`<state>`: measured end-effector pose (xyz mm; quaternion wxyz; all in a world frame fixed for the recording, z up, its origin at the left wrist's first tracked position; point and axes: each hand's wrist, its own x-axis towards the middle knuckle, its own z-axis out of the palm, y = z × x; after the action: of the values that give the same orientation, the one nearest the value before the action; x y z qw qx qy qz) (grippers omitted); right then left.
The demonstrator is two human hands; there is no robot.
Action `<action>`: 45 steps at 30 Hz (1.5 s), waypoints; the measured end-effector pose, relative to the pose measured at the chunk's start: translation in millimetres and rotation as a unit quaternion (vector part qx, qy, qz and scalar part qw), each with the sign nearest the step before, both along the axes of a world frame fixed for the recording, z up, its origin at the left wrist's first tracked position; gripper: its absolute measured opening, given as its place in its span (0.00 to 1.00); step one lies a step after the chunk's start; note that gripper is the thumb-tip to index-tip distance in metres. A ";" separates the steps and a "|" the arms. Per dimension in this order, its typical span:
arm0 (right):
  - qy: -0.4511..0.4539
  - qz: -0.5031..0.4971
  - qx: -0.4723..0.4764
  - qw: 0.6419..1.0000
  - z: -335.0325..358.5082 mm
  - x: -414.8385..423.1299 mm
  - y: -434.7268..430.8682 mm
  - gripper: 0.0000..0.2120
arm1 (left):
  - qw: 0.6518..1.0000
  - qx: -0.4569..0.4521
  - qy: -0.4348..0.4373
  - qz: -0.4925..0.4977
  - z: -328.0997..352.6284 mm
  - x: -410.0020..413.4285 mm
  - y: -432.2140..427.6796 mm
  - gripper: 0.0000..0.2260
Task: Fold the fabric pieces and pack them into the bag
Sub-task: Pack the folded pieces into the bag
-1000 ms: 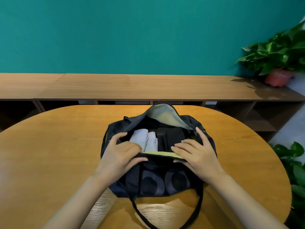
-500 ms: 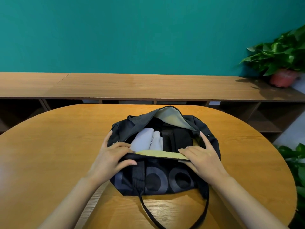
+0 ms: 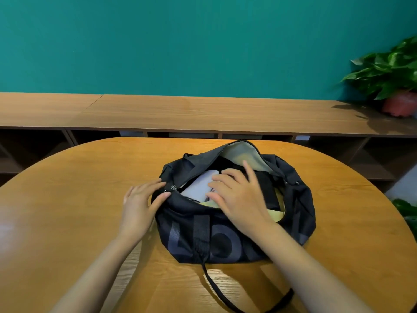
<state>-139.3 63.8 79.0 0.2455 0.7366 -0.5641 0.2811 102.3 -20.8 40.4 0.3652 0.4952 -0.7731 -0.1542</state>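
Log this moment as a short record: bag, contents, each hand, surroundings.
bag: black, mouth open, on the wooden table
contents: folded pale fabric beside dark fabric, both inside
left hand: fingers straight, touching the bag's left end
right hand: flat, fingers on the pale fabric inside the mouth
surroundings: potted plant on the sideboard behind

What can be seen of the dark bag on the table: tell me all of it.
The bag is dark navy soft cloth with large grey letters on its near side and a pale yellow-green lining. It lies slumped on the wooden table, its top unzipped and gaping. Inside lie a pale folded fabric and a dark folded piece. A black strap trails toward the viewer. The left hand touches its left end by the zip; the right hand presses flat on the contents.
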 end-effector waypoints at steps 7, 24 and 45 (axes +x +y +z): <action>0.003 -0.001 0.170 0.986 0.5 68.3 -61.8 0.14 | 0.997 0.035 0.004 0.064 -5.2 -5.5 2.1 0.11; -0.202 0.046 0.210 0.955 4.5 80.9 -57.5 0.15 | 0.992 -0.050 0.120 -0.002 5.1 -2.6 10.0 0.08; -0.255 -0.008 0.119 0.959 -3.6 89.0 -54.9 0.05 | 0.992 -0.075 0.097 0.038 -1.7 -5.5 15.2 0.02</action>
<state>-50.3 8.9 75.3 0.0065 0.6593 -0.6434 0.3889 96.8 -5.6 38.7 0.4804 0.4783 -0.7238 -0.1286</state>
